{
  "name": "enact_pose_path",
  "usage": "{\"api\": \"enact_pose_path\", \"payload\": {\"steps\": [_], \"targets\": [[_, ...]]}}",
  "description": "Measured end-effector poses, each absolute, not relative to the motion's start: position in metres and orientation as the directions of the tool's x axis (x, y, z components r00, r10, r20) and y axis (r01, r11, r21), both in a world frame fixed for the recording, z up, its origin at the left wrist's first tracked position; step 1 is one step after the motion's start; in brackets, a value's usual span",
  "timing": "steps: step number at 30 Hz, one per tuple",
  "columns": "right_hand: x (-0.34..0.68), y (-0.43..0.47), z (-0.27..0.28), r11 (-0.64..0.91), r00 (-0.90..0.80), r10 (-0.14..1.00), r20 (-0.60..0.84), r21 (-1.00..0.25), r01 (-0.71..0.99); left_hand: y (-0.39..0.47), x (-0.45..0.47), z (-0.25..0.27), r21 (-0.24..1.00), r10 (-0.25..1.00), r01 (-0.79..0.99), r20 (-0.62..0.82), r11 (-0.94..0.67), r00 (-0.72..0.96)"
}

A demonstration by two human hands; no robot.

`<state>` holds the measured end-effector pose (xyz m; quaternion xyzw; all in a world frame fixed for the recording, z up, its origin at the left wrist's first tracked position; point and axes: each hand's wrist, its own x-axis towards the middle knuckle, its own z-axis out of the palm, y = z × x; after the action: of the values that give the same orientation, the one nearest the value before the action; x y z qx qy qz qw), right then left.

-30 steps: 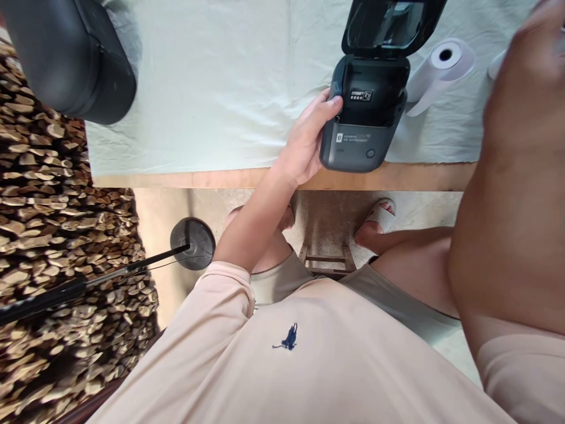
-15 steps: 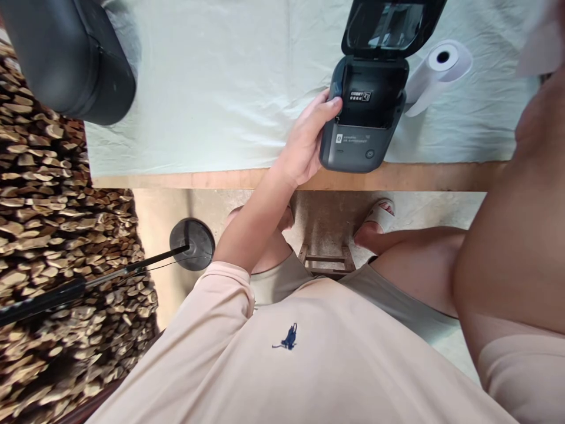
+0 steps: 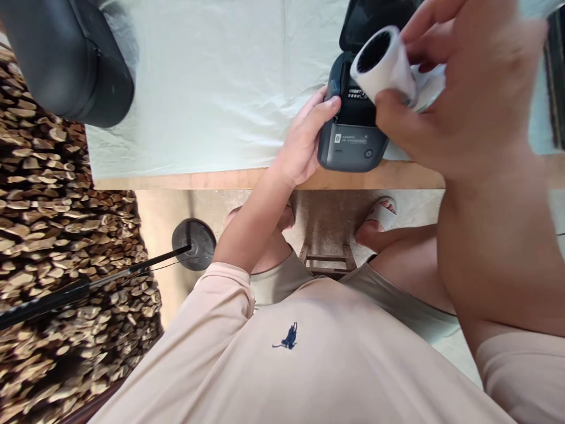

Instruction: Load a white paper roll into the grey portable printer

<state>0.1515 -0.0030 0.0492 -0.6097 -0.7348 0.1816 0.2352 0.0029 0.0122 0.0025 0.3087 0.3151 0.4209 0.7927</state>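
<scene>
On the table a dark grey portable label printer [image 3: 353, 144] stands with its lid raised and its paper bay exposed. My left hand [image 3: 311, 132] grips its left side, thumb on the rim. Over the right part of the bay, a small white paper roll [image 3: 391, 76] with a wide dark core is tilted towards the printer. My right hand [image 3: 463, 88] pinches it between thumb and fingers; the hand is blurred. Behind it, other white paper [image 3: 429, 85] shows in part, mostly hidden by the right hand.
A pale cloth [image 3: 212, 88] covers the wooden-edged table. A large black case [image 3: 83, 65] stands at the left. Below are a stand with a round black base [image 3: 194, 244], a wooden stool [image 3: 326, 257] and stacked firewood [image 3: 66, 235]. A dark edge [image 3: 557, 82] shows at far right.
My right hand has come in from the right edge with the small white roll, over the printer. It now covers much of the paper roll beside the printer. My left hand keeps its grip.
</scene>
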Motion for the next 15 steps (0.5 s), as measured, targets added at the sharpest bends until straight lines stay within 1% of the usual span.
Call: {"api": "enact_pose_path", "payload": {"steps": [1,3,5,7,10,13,15], "targets": [[0.151,-0.002,0.047,0.194,-0.16,0.981,0.112,-0.473,0.86,0.012,0.003,0.002,0.746,0.861,-0.473,-0.266,0.468,0.433],[0.153,0.003,0.038,0.165,-0.151,0.986,0.067,-0.412,0.896,0.011,0.002,0.001,0.734,0.856,-0.467,-0.313,0.493,0.412],[0.156,0.007,0.03,0.163,-0.161,0.986,0.037,-0.372,0.914,0.011,0.001,0.0,0.746,0.857,-0.457,-0.299,0.485,0.42],[0.157,0.009,0.025,0.183,-0.185,0.982,0.031,-0.371,0.911,0.011,0.0,0.0,0.777,0.871,-0.459,-0.224,0.43,0.437],[0.154,0.007,0.025,0.212,-0.2,0.977,0.072,-0.389,0.897,0.011,-0.001,0.001,0.796,0.877,-0.472,-0.146,0.378,0.457],[0.149,0.004,0.027,0.217,-0.192,0.976,0.102,-0.387,0.896,0.012,-0.001,0.002,0.774,0.867,-0.48,-0.17,0.412,0.469],[0.147,0.003,0.028,0.246,-0.229,0.969,0.091,-0.384,0.89,0.012,-0.001,0.0,0.769,0.866,-0.477,-0.192,0.425,0.462]]}}
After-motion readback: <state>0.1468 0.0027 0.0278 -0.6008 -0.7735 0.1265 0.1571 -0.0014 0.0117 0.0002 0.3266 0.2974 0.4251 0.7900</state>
